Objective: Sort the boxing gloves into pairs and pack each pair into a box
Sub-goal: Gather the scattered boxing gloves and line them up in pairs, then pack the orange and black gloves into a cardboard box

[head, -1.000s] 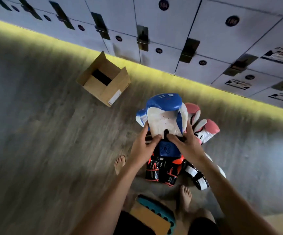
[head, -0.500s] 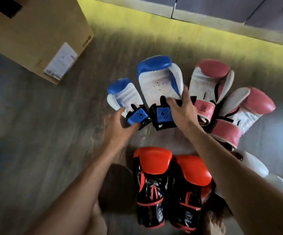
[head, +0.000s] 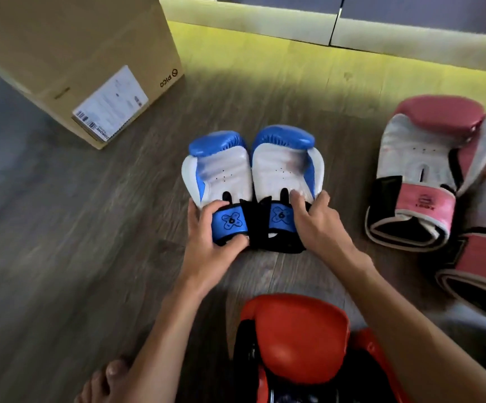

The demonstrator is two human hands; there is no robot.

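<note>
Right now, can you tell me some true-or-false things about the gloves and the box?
1. The blue gloves lie side by side. True.
2. The left hand holds nothing. False: it grips a blue glove's cuff.
3. The blue gloves are inside the box. False: they are outside it.
4. The right hand grips the other blue glove's cuff. True.
5. A pink glove lies right of the blue ones. True.
</note>
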